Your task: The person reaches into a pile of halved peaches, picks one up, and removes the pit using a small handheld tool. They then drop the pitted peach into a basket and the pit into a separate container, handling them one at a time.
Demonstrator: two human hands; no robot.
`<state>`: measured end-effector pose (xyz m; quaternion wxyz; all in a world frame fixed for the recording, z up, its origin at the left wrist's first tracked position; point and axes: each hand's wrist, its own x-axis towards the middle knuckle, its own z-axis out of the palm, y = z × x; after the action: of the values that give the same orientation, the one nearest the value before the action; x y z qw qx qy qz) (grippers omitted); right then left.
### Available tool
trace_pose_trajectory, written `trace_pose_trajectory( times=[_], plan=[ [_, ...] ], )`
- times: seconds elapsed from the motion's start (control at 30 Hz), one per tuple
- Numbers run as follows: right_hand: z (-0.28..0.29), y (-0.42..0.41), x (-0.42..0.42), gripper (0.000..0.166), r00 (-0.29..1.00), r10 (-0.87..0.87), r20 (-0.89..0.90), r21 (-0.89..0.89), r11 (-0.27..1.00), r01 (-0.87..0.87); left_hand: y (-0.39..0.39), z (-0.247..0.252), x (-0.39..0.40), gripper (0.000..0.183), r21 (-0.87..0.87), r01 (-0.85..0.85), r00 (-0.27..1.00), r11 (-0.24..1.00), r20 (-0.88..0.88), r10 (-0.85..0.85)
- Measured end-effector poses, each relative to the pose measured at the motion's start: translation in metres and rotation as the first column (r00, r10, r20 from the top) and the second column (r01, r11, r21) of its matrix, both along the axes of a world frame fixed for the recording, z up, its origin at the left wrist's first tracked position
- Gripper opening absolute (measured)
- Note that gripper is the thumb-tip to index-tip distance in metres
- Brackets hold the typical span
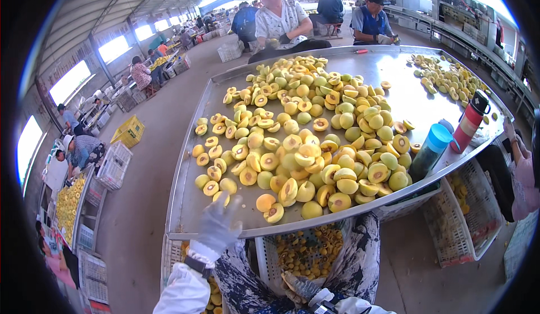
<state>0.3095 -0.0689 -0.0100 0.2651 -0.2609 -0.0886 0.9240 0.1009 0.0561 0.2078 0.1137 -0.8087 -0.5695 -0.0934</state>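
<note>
A large heap of halved yellow-green stone fruits (295, 145) lies on a metal-topped table (400, 204) with a raised rim. My left hand (219, 225), in a pale glove, is over the table's near left corner, fingers spread and somewhat blurred, with nothing visible in it, close to the nearest halves. My right hand (301, 286), in a dirty grey glove, is low near my lap at the edge of a white plastic crate (264, 257). Its fingers are curled, and whether they hold anything is hidden. Small fruit pieces (310, 248) fill the crate between my knees.
A blue-lidded bottle (430, 151) and a red flask (471, 120) stand at the table's right side. Another fruit pile (451, 77) lies at the far right. People sit across the table and at its right end. Crates (455, 229) stand below on the right. A red-handled tool (361, 51) lies by the far rim.
</note>
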Motion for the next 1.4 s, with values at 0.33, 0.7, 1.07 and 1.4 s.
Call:
trace_pose_trajectory(
  times=[0.33, 0.7, 1.07, 1.4],
  plan=[
    [0.021, -0.011, 0.011, 0.027, 0.916, -0.079, 0.394, 0.243, 0.970, -0.020, 0.078, -0.028, 0.028, 0.051, -0.445, 0.154, 0.988, 0.882, 0.092, -0.126],
    [0.135, 0.034, 0.014, 0.014, 0.617, -0.660, 0.429, 0.901, 0.262, -0.347, -0.065, -0.054, 0.034, 0.053, -0.362, 0.262, -0.343, 0.895, 0.832, 0.437],
    [0.131, 0.010, -0.010, 0.023, 0.390, -0.748, 0.537, 0.759, 0.228, -0.609, -0.097, -0.094, 0.071, 0.049, -0.234, 0.010, -0.279, 0.972, 0.933, 0.228],
    [0.119, 0.006, 0.011, 0.024, 0.724, -0.572, 0.386, 0.912, 0.119, -0.392, -0.105, -0.097, 0.074, 0.049, -0.389, 0.122, -0.293, 0.913, 0.865, 0.408]
  ],
)
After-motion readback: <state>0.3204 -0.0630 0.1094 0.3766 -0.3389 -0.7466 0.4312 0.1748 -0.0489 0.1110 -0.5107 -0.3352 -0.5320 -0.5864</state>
